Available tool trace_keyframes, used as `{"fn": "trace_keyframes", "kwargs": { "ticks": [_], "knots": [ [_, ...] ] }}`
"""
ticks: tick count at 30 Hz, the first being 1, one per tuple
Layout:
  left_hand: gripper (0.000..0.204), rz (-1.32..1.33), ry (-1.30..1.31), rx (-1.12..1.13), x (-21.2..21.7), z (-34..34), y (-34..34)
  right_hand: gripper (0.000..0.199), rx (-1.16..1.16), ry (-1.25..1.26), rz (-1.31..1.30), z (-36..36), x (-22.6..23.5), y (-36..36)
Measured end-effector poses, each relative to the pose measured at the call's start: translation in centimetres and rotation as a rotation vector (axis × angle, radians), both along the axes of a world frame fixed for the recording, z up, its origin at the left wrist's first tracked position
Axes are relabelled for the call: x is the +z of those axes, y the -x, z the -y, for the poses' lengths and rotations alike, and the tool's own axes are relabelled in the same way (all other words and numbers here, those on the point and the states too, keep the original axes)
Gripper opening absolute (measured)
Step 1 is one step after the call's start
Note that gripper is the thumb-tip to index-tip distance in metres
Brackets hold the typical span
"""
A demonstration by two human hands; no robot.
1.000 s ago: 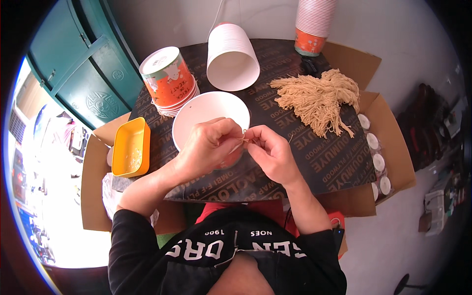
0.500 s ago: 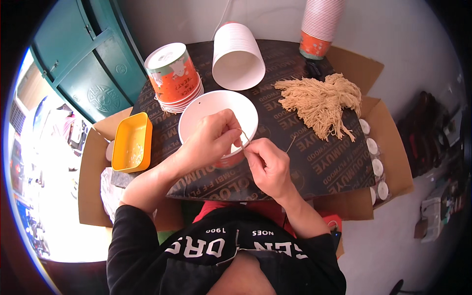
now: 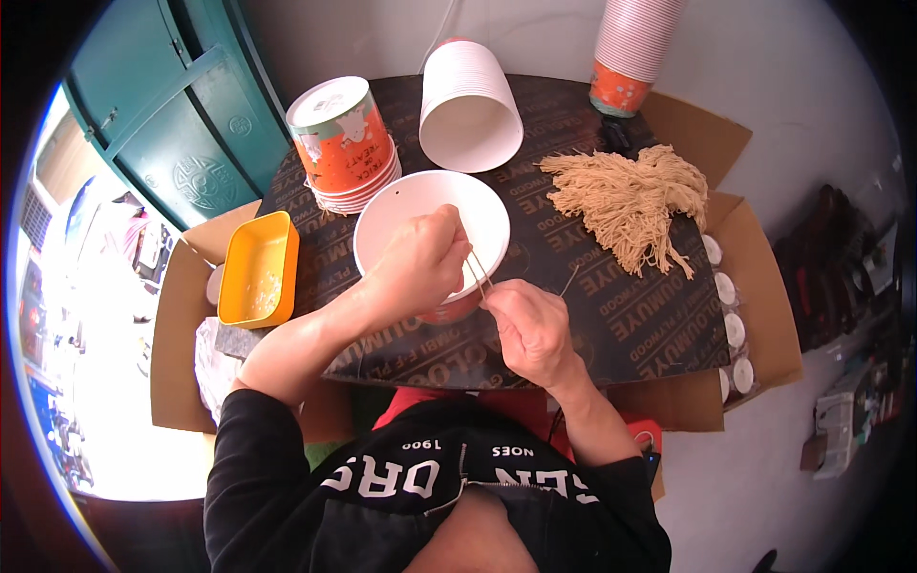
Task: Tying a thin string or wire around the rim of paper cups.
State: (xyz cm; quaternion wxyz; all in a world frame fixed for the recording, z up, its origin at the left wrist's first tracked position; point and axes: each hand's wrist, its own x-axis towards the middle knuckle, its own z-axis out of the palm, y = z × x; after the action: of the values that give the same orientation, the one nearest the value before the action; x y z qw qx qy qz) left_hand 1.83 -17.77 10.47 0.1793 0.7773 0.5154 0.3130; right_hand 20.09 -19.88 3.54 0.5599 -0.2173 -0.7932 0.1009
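A white paper bucket [image 3: 390,224] with an orange outside stands at the middle of the table, its mouth facing up and a small hole in its far wall. My left hand [image 3: 418,256] is over the bucket's mouth, fingers closed on a thin tan cord [image 3: 480,271]. At the bucket's near right rim, my right hand [image 3: 532,329] pinches the same cord, which runs in two taut strands between the hands. A loose end sticks out to the right of my right hand. Whether the cord passes through the bucket wall is hidden by my hands.
Upside-down printed buckets [image 3: 339,148] are stacked at left, white nested buckets [image 3: 468,81] lie behind, and a tall stack [image 3: 638,48] rises far right. A bundle of tan cords [image 3: 640,205] lies right. A yellow tray [image 3: 229,282] sits left. Cardboard boxes [image 3: 764,315] flank the table [image 3: 650,334].
My hands have drawn apart, the left slightly up and the right slightly down and rightward. The cord between them is now longer and straighter. The whole view has shifted a little.
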Motion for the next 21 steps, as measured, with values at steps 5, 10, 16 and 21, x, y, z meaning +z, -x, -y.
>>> {"fn": "trace_keyframes", "kwargs": {
  "ticks": [5,10,16,21],
  "knots": [
    [0.011,-0.011,-0.050,0.032,-0.3,-0.1,0.0,0.018,-0.006,0.032,-0.021,0.1,0.2,0.1],
    [0.010,-0.009,-0.108,-0.015,0.3,0.3,0.2,0.021,-0.191,0.050,-0.095,0.7,0.6,0.5],
    [0.011,-0.098,-0.371,-0.153,0.7,1.3,0.9,0.016,-0.160,0.075,-0.225,0.1,-0.1,1.2],
    [0.019,-0.248,-0.557,-0.314,1.1,1.5,1.4,0.007,-0.067,0.367,-0.382,1.3,-0.5,2.1]
  ]
}}
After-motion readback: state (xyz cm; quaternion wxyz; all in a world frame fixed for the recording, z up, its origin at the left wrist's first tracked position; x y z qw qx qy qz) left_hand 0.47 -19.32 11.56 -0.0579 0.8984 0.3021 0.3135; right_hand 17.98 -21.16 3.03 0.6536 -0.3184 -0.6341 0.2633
